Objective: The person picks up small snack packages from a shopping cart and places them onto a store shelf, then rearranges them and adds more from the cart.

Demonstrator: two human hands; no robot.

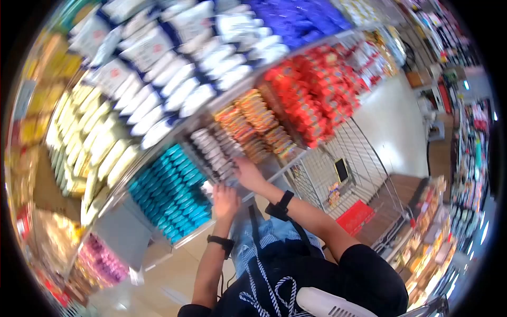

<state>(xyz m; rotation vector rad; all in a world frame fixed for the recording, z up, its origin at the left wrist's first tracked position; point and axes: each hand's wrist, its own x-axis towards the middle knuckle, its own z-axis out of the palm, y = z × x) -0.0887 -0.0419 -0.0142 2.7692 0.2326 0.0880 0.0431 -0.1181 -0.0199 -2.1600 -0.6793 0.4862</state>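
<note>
Grey packets (214,150), ranked on the shelf (285,166) at eleven o'clock of the hands, are judged to be mid-arrangement, with the reach being made. Nearest, the left hand (226,201) is laid flat and released at the shelf edge, teal packets (171,193) at its nine o'clock. Beyond, the right hand (248,174) is stretched onto the grey row; whether its grip is closed on a packet cannot be told. A clean pinch on one packet is called for next.

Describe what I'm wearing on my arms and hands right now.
No gloves on the left hand or right hand. A black left wristband and a wider black right wristband. Forearms uncovered; black short sleeve on the right upper arm.
</note>
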